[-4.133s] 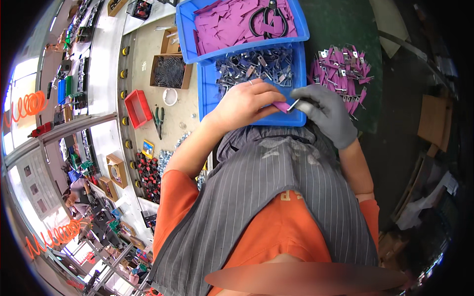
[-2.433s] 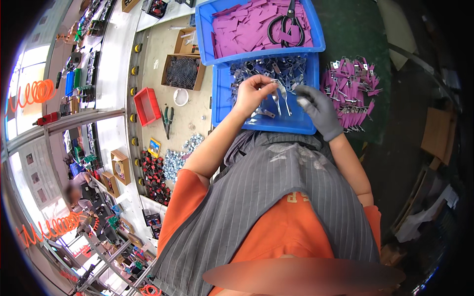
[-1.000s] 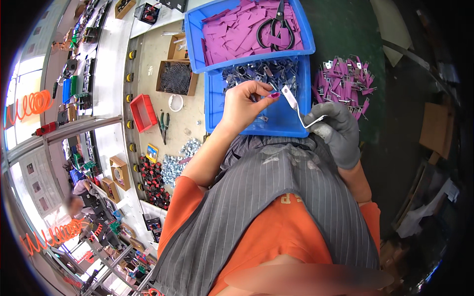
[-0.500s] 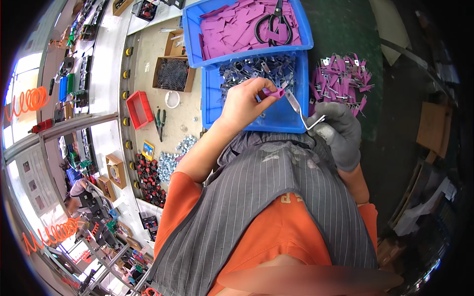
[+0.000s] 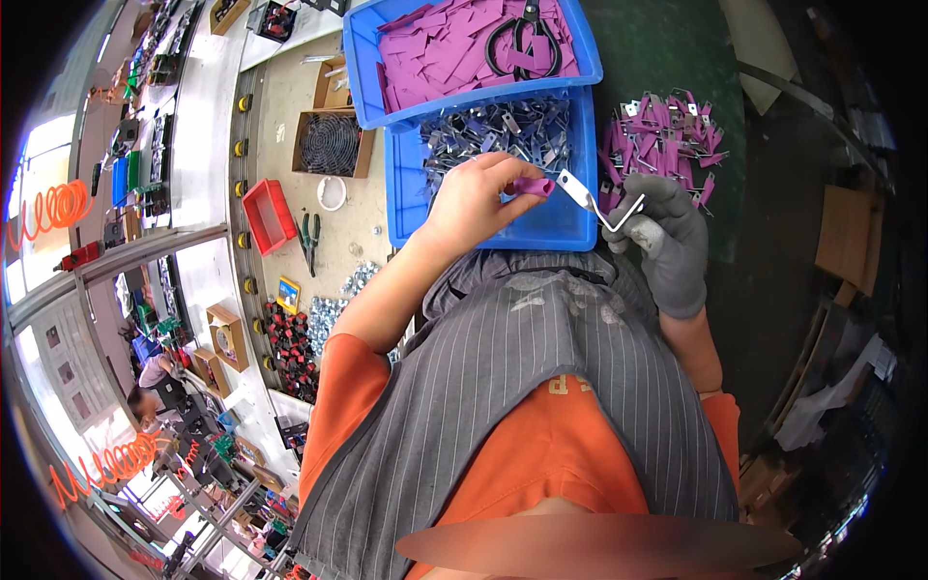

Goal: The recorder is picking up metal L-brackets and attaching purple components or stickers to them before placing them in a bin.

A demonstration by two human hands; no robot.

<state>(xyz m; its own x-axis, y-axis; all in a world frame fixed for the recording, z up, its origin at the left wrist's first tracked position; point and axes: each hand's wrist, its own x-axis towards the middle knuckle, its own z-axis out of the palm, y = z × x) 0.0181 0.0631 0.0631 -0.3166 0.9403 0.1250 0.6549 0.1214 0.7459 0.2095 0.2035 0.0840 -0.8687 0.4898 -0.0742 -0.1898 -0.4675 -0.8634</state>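
Desk: one beige desk (image 5: pixel 340 246) on the left, carrying small parts and trays.
Blue bins: two, the upper bin (image 5: pixel 363 60) overlapping the far edge of the lower bin (image 5: pixel 406 188).
Heap: one heap of purple-covered brackets (image 5: pixel 667 145) on the green surface (image 5: pixel 667 39) at right; too tangled to count.
Bin contents: flat purple pieces (image 5: pixel 435 48) above, bare metal brackets (image 5: pixel 493 130) below, both overlapping beyond counting.
Right hand: gray-gloved right hand (image 5: pixel 667 242), grip closed around the bent end of one bracket.
Left hand: bare left hand (image 5: pixel 478 198), thumb and fingers pinched on one purple sleeve.
Red tray: one red tray (image 5: pixel 270 217).
Scissors: one black pair of scissors (image 5: pixel 529 19), in the upper bin.
Held bracket (image 5: pixel 580 193): one, over the lower bin's near right corner; long axis slants from upper left to lower right, holed flat end toward the left hand, short leg rising rightward.
Purple sleeve (image 5: pixel 537 187): one, nearly level, open end facing right, just beside the bracket's tip.
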